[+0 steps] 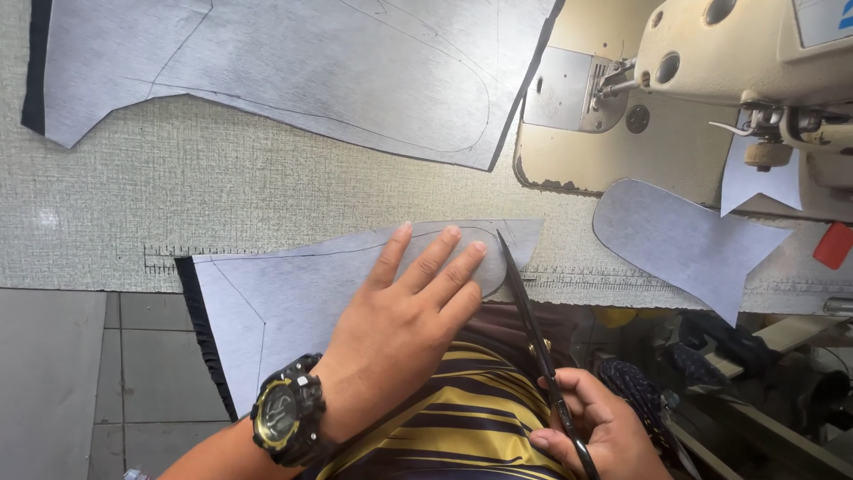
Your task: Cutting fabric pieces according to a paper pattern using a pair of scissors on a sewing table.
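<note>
Grey fabric (293, 293) marked with thin pencil lines lies across the near edge of the textured bench (133, 196), its dark reverse showing along the edge at 9 o'clock. On it the left hand (400, 329), with a black and yellow watch (284, 418) on the wrist, presses flat, fingers (435, 258) spread and pointing toward 1 o'clock over a rounded traced shape. Just beside those fingertips, at 3 o'clock from them, the long blades of the scissors (529, 320) run up along the curve of that shape, the tip reaching the upper edge of the cloth. The right hand (595, 427), at 5 o'clock in the view, has its fingers curled through the handles and closed around them. By my reading, the cut along the traced outline is in hand, with the blades at the rounded end; the next snip calls for the holding hand to keep the cloth flat while the blades follow the drawn curve. At 12 o'clock lies a larger marked grey panel (311, 62); toward 2 o'clock stands a cream sewing machine (711, 80), with an already cut-out grey piece (675, 240) before it.
</note>
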